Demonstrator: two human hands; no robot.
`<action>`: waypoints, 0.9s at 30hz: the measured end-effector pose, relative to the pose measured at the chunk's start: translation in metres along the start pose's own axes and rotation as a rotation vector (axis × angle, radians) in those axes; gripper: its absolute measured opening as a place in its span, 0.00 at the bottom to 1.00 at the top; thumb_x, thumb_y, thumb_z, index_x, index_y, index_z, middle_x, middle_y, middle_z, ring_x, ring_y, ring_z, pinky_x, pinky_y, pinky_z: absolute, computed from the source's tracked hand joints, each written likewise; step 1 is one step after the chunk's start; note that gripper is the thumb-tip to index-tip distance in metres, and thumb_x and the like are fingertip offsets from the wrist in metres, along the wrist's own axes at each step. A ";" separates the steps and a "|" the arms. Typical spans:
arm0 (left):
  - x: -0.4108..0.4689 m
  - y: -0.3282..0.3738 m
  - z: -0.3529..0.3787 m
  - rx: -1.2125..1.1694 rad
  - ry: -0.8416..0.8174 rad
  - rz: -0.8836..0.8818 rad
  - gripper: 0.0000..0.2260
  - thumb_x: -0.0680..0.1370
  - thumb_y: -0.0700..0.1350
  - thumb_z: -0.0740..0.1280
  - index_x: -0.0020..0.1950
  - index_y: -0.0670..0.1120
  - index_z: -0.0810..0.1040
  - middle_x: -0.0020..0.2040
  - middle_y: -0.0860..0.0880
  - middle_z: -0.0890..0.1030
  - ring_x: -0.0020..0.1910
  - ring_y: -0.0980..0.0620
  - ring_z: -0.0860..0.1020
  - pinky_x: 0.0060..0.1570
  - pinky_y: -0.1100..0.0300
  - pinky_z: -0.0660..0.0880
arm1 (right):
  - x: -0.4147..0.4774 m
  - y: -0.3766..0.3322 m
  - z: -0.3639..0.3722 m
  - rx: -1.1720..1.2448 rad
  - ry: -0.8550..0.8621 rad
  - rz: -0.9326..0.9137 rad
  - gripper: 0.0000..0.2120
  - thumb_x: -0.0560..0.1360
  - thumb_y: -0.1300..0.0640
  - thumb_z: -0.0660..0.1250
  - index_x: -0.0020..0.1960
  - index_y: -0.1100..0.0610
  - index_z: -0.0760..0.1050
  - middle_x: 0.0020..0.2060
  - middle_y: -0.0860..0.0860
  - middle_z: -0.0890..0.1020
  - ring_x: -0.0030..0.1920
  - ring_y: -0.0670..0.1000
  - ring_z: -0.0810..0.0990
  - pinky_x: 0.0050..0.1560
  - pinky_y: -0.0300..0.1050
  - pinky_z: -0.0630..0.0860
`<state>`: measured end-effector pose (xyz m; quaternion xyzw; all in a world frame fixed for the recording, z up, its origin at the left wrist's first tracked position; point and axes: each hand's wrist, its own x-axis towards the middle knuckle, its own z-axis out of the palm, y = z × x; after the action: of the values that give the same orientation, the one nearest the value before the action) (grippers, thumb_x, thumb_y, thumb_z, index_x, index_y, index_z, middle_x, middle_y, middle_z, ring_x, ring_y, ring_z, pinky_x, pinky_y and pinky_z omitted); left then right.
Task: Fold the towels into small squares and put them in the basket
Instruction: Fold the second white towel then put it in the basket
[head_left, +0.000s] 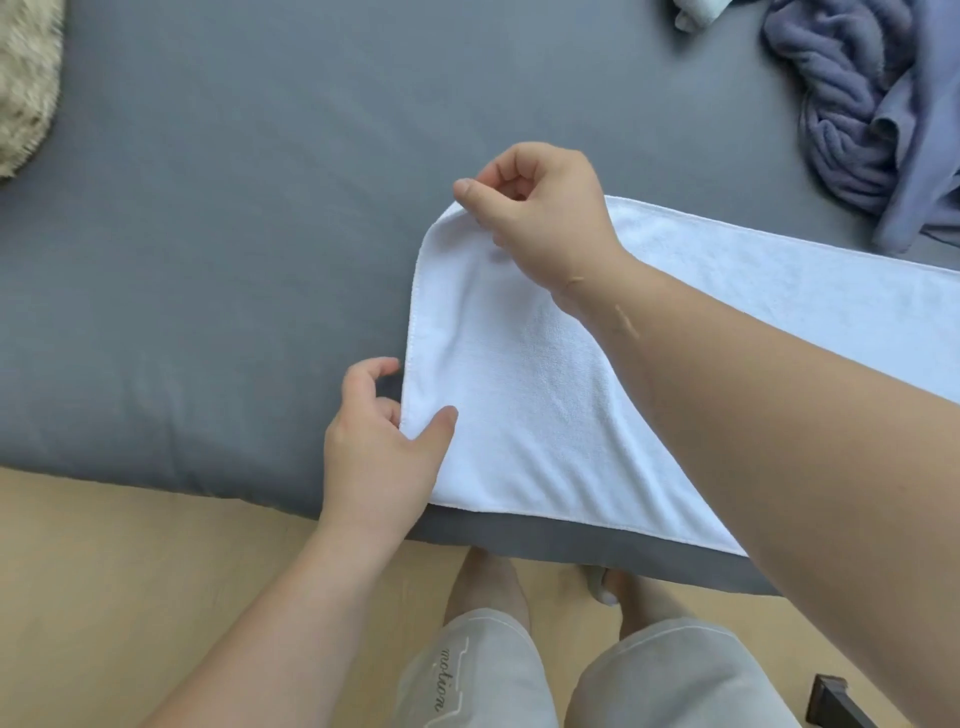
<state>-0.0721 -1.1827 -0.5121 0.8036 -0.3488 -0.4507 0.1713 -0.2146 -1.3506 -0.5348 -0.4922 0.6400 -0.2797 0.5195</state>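
Lying across the grey bed sheet (234, 234), the white towel (519, 374) stretches as a long band from the middle of the view out toward 3 o'clock, its near long edge running close to the mattress edge at 6 o'clock. Its short end faces 9 o'clock, and both hands are at that end.

The right hand (540, 213), reaching in from 4 o'clock across the cloth, pinches the far corner between thumb and forefinger. The other fingers are curled into the palm, and the corner is raised slightly off the sheet.

The left hand (379, 441), coming up from 7 o'clock, holds the near corner. Its thumb lies flat on top of the towel and its fingers curl at and under the short edge.

A crumpled blue-grey towel (852, 114) sits well apart at 2 o'clock, with a small pale cloth (698, 10) just beside it at the top edge. A fluffy beige cushion (26, 78) shows at 10 o'clock. Below the mattress are the tan floor (104, 561), the person's light grey shorts (483, 670) at 6 o'clock, and a dark wooden piece (831, 701) at 5 o'clock.
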 end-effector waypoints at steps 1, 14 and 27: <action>0.002 -0.003 -0.001 0.020 0.006 -0.011 0.17 0.73 0.48 0.74 0.56 0.57 0.70 0.35 0.49 0.80 0.36 0.56 0.78 0.36 0.59 0.73 | 0.001 0.001 0.001 0.039 -0.003 0.039 0.09 0.71 0.52 0.76 0.41 0.56 0.80 0.37 0.55 0.84 0.35 0.49 0.80 0.38 0.54 0.82; -0.030 0.004 0.013 0.015 -0.049 0.210 0.09 0.73 0.42 0.74 0.43 0.54 0.78 0.32 0.50 0.77 0.30 0.53 0.73 0.34 0.61 0.73 | -0.006 -0.017 -0.020 0.324 0.099 0.154 0.11 0.74 0.69 0.62 0.48 0.56 0.79 0.42 0.52 0.78 0.37 0.49 0.78 0.38 0.40 0.80; -0.091 0.048 0.125 0.116 -0.349 0.466 0.09 0.74 0.44 0.74 0.52 0.53 0.80 0.30 0.55 0.74 0.30 0.55 0.72 0.32 0.68 0.69 | -0.037 0.034 -0.174 0.336 0.171 0.121 0.15 0.75 0.72 0.64 0.58 0.60 0.77 0.36 0.45 0.82 0.36 0.44 0.80 0.38 0.39 0.77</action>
<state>-0.2293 -1.1462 -0.4958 0.6206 -0.5733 -0.5101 0.1614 -0.3909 -1.3309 -0.4973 -0.3338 0.6544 -0.3918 0.5540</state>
